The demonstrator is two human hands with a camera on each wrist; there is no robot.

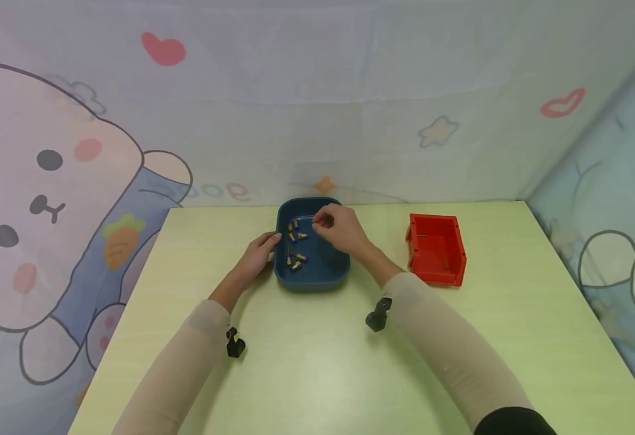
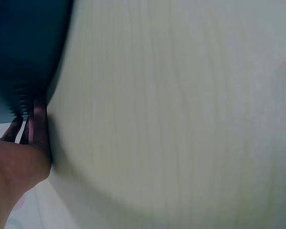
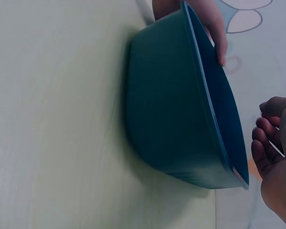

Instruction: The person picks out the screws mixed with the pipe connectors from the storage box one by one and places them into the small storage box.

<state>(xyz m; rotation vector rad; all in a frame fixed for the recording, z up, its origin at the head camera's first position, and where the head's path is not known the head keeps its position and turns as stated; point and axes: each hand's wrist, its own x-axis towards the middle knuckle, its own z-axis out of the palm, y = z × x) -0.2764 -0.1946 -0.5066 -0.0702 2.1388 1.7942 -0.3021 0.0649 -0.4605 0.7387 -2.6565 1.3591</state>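
Note:
A dark blue bin (image 1: 319, 278) stands on the table, with several small brass-coloured pieces with blue parts (image 1: 297, 264) lying in its left half. My left hand (image 1: 256, 257) grips the bin's left side, thumb over the rim and fingers against the outer wall; the left wrist view shows those fingers (image 2: 38, 124) at the wall. Above the bin's right half is my right hand (image 1: 341, 228), its thumb and forefinger drawn together. In the right wrist view this hand (image 3: 279, 148) has its other fingers curled; whether anything small sits between the fingertips cannot be made out.
A red open-fronted bin (image 1: 453, 279) stands to the right of the blue one, with a few tiny thin pieces (image 1: 445, 264) inside. The pale wooden table (image 1: 306, 374) ends at a printed cloth backdrop (image 1: 295, 121) just behind both bins.

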